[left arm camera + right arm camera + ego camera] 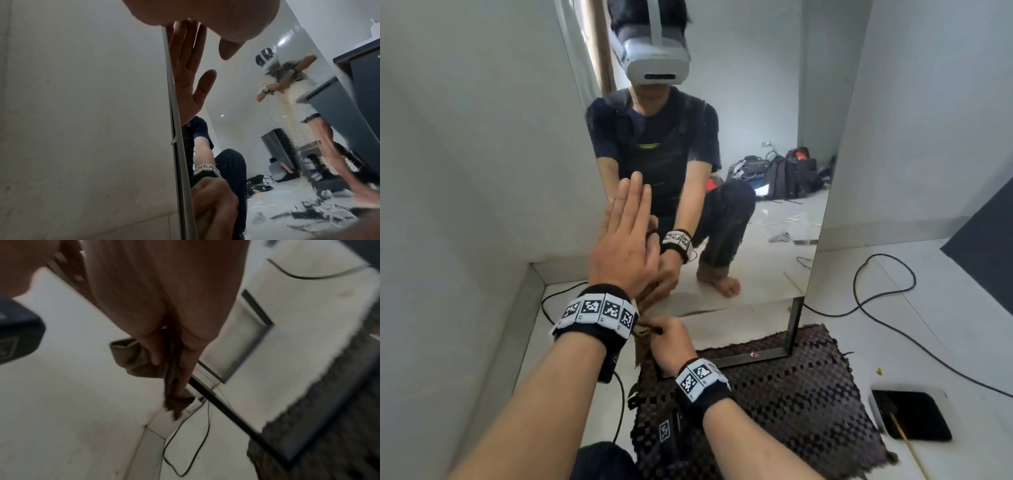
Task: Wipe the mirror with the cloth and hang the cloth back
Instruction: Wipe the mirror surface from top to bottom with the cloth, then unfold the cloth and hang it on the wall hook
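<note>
A tall frameless mirror (756, 102) leans against the white wall on a black metal stand (791, 329). My left hand (626, 233) lies flat against the glass near its left edge, fingers straight and together. The left wrist view shows that palm (205, 16) and its reflection in the mirror (246, 113). My right hand (671, 339) is low at the mirror's bottom left and grips a bunched brown cloth (641, 349). In the blurred right wrist view, the cloth (139, 360) hangs from my curled fingers (191, 353) beside the stand's black bar (226, 408).
A dark woven mat (774, 394) lies under the stand. A black cable (876, 291) runs over the white floor at right, another cable (551, 308) at left. A black pad on a white base (914, 414) and a thin stick (909, 452) lie at lower right.
</note>
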Demonstrator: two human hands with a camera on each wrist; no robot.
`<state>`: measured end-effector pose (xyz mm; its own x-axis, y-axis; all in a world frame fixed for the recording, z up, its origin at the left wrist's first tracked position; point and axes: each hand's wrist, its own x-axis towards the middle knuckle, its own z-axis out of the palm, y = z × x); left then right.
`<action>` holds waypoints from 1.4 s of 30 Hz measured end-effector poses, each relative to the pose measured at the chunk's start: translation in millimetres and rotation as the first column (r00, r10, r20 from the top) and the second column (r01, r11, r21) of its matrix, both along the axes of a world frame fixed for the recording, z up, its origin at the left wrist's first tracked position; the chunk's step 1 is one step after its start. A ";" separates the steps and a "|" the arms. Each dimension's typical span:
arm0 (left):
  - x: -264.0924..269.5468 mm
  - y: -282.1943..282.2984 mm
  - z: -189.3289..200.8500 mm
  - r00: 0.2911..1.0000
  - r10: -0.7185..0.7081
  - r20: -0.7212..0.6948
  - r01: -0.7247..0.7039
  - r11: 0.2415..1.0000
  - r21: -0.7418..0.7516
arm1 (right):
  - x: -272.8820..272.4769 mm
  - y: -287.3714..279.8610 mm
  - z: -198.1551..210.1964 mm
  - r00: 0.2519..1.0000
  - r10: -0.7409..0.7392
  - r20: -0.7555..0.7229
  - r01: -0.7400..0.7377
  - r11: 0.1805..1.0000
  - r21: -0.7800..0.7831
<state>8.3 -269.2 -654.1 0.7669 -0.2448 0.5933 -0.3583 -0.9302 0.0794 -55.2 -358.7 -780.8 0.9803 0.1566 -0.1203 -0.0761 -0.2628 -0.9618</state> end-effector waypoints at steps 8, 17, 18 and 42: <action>-3.2 4.5 4.9 1.000 -0.005 -0.006 0.005 0.999 0.046 | 18.4 -79.6 53.6 0.986 -0.165 -0.006 0.155 0.915 0.372; -29.9 -15.9 56.8 0.960 0.104 -0.261 -0.098 0.995 0.036 | 24.8 -99.5 131.5 0.961 -0.124 -0.246 0.214 0.899 0.383; -32.8 -17.5 74.5 0.943 0.078 -0.322 -0.096 0.995 -0.038 | 19.5 -100.2 152.8 0.954 -0.120 -0.274 0.217 0.909 0.356; -96.9 -53.2 634.0 0.781 -0.306 -0.545 -0.404 0.418 -0.814 | -47.5 -113.0 753.2 0.999 -0.040 -0.008 0.040 0.997 0.069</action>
<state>-88.5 -322.4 -20.1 0.9805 0.1703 -0.0985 0.1338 -0.2106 0.9684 -102.7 -471.7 -27.6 0.9852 0.1252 -0.1169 -0.0914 -0.1924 -0.9770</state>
